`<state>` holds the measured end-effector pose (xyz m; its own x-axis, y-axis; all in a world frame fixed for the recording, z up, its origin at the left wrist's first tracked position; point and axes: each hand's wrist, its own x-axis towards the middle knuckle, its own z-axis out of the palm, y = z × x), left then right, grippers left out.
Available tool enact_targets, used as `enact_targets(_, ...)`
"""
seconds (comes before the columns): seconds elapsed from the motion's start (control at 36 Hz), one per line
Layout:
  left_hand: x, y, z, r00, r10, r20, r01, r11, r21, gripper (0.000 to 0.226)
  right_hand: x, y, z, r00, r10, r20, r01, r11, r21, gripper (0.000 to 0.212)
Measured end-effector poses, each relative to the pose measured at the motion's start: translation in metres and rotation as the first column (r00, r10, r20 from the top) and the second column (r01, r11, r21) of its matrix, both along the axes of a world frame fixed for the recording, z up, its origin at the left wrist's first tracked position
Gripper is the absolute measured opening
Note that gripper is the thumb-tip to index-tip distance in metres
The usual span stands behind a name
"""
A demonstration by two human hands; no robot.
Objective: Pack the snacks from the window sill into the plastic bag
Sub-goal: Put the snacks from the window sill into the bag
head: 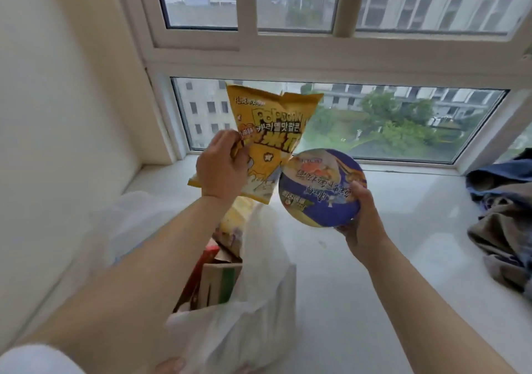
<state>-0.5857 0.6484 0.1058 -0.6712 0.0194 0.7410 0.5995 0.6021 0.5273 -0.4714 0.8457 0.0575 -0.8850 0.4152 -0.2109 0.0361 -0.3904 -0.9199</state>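
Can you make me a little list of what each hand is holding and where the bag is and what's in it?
left hand: grips yellow popcorn bag, held up in the air
right hand: holds round purple noodle bowl, lid tilted toward the camera
plastic bag: white, open, on the window sill, below the left arm
in the bag: cardboard boxes and other packets
far right: pile of clothes on the sill

One popcorn bag [270,140], one noodle bowl [321,188], one plastic bag [259,310], two hands.
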Motion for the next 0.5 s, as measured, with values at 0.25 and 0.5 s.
enact_targets(0.25,0.029,-0.132,-0.043,0.978,0.135,0.161,-0.131,0.991,-0.032,0.023,0.015,-0.102,-0.015,0.988,-0.045,0.147,0.085,0.955,-0.283,0.073)
enact_targets(0.5,0.039,-0.165,-0.069,0.912,0.08,0.403,-0.106,0.994,0.042,0.023,0.012,-0.135,-0.012,0.937,-0.333,0.109,0.336,0.764,-0.551,0.036)
